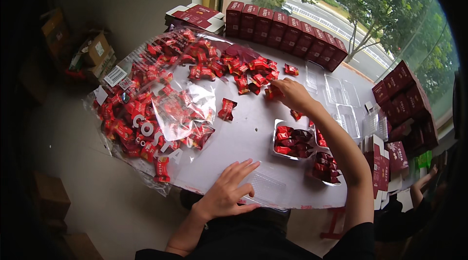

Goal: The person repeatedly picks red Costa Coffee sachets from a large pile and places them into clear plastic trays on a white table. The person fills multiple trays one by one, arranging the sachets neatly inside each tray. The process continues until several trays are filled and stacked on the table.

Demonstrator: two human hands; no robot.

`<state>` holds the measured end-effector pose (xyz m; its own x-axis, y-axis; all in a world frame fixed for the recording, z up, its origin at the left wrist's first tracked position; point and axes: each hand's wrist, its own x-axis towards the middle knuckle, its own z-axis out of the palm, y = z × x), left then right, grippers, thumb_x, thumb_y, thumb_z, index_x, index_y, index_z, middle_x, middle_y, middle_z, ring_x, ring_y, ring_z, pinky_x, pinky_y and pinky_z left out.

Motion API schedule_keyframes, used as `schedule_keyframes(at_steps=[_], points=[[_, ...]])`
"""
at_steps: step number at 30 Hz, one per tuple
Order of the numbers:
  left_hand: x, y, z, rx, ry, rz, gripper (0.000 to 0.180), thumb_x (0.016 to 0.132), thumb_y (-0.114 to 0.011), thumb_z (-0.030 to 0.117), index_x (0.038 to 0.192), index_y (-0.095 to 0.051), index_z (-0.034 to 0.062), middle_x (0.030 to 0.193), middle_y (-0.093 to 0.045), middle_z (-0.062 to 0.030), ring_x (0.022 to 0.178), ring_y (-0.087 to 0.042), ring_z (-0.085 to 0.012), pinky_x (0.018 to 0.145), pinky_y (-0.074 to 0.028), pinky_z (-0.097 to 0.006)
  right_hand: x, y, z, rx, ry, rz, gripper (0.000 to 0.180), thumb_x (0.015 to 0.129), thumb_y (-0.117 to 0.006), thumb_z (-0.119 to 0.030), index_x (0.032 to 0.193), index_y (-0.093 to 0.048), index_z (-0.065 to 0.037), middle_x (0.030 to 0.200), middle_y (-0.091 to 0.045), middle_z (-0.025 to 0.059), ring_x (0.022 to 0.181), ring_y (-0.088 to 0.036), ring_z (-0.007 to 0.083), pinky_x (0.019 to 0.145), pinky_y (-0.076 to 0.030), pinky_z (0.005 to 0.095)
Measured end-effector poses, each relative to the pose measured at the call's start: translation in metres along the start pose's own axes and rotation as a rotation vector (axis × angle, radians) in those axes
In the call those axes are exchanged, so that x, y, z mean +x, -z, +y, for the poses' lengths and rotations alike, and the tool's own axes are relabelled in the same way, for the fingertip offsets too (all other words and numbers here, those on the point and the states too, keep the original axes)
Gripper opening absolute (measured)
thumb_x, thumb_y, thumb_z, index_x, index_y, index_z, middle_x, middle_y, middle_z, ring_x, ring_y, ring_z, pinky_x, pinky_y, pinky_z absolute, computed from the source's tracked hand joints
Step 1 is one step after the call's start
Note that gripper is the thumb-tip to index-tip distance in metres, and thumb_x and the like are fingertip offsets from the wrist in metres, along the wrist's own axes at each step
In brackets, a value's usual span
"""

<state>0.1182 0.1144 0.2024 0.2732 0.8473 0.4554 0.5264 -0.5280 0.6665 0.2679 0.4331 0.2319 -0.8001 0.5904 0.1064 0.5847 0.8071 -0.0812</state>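
Observation:
My right hand [293, 95] reaches across the white table, its fingers closed on a small red wrapped candy [273, 93] beside the loose pile. Nearer to me, my left hand [225, 189] has its fingers spread at the table's front edge, next to a clear plastic tray [265, 187]; whether it touches the tray I cannot tell. A clear tray of red and dark red wrapped candies [293, 141] stands below my right forearm. Another filled tray [326, 167] sits beside it, partly hidden by that arm. One loose candy [227, 109] lies between the hands and the bag.
A big clear bag of red candies [151, 109] covers the table's left side. Dark red boxes [278, 28] line the window edge, with more stacked boxes [407, 104] at right. Clear trays [336, 89] lie beyond my right arm. Another person's hand [423, 180] shows at far right.

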Motion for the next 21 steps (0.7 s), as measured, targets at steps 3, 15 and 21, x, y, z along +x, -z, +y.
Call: schedule_keyframes(at_steps=[3, 15, 21], points=[[0.001, 0.000, 0.000, -0.004, -0.006, -0.001, 0.034, 0.077, -0.077, 0.032, 0.082, -0.054, 0.0084, 0.145, -0.041, -0.0187, 0.136, -0.036, -0.0369, 0.109, -0.032, -0.052, 0.022, 0.022, 0.022, 0.014, 0.155, 0.120, 0.024, 0.084, -0.065, -0.016, 0.105, -0.058, -0.008, 0.099, -0.066, 0.0103, 0.099, -0.060, 0.0320, 0.083, -0.049, 0.0425], [0.004, 0.001, 0.000, -0.021, 0.021, -0.008, 0.033, 0.074, -0.079, 0.029, 0.082, -0.055, 0.0081, 0.145, -0.041, -0.0197, 0.135, -0.037, -0.0380, 0.108, -0.033, -0.052, 0.039, 0.014, 0.029, 0.177, -0.167, 0.019, 0.037, 0.087, -0.065, -0.032, 0.111, -0.058, -0.005, 0.100, -0.067, 0.0192, 0.095, -0.063, 0.0370, 0.081, -0.049, 0.0431], [0.006, 0.001, 0.001, -0.003, 0.034, -0.017, 0.033, 0.072, -0.081, 0.028, 0.081, -0.057, 0.0079, 0.144, -0.042, -0.0197, 0.135, -0.038, -0.0380, 0.108, -0.033, -0.051, 0.022, 0.031, 0.031, 0.463, -0.130, 0.001, 0.036, 0.086, -0.067, -0.025, 0.111, -0.058, -0.002, 0.101, -0.067, 0.0180, 0.095, -0.064, 0.0335, 0.083, -0.049, 0.0392]])
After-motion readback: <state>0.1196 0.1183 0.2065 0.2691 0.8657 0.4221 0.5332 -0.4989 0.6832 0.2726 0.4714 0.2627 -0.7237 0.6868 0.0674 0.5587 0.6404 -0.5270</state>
